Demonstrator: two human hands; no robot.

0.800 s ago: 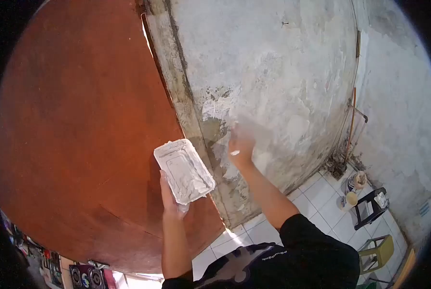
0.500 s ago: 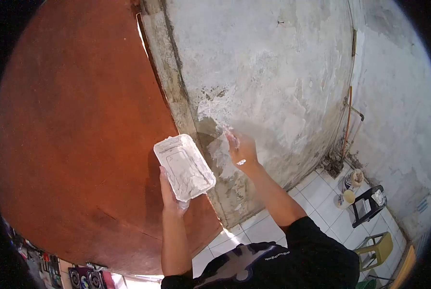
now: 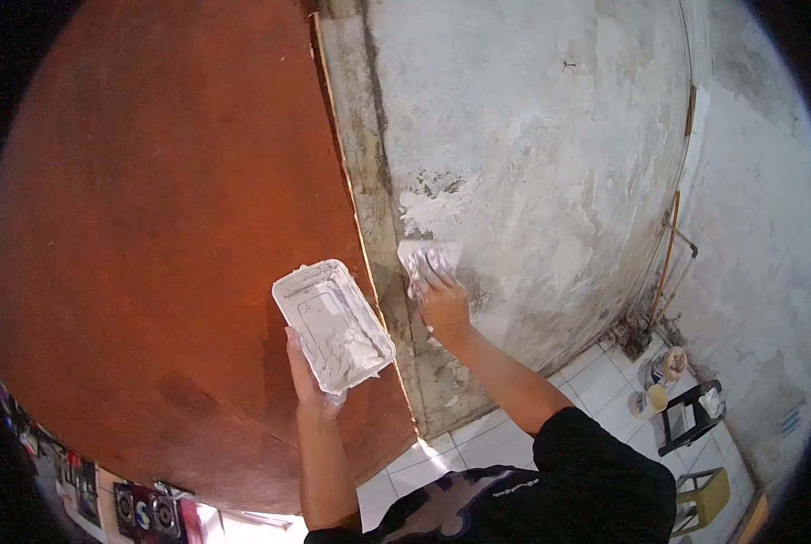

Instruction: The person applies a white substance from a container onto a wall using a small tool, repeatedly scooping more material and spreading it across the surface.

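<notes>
My left hand (image 3: 308,376) grips a white rectangular plastic tub (image 3: 319,313) from beneath and from its left side. White putty (image 3: 360,349) coats the inside of the tub, thickest in the lower right corner. In my right hand (image 3: 444,304) is a pale flat putty scraper (image 3: 429,247), its wide edge against the grey wall (image 3: 532,181). White smears cover those fingers. Just above the scraper lies a fresh-looking white patch (image 3: 437,208) on the wall, with dark pitted spots along its top.
A reddish-brown door (image 3: 170,227) fills the left, beside a bare cement strip (image 3: 369,136). On the tiled floor (image 3: 596,385) at right stand a black stool (image 3: 691,417), a cream bucket (image 3: 648,401) and an olive stool (image 3: 703,499). A pipe (image 3: 673,245) runs up the corner.
My right hand has turned, so the scraper now shows flat against the wall below the white patch. The tub has shifted slightly left in view, and the camera has turned a little.
</notes>
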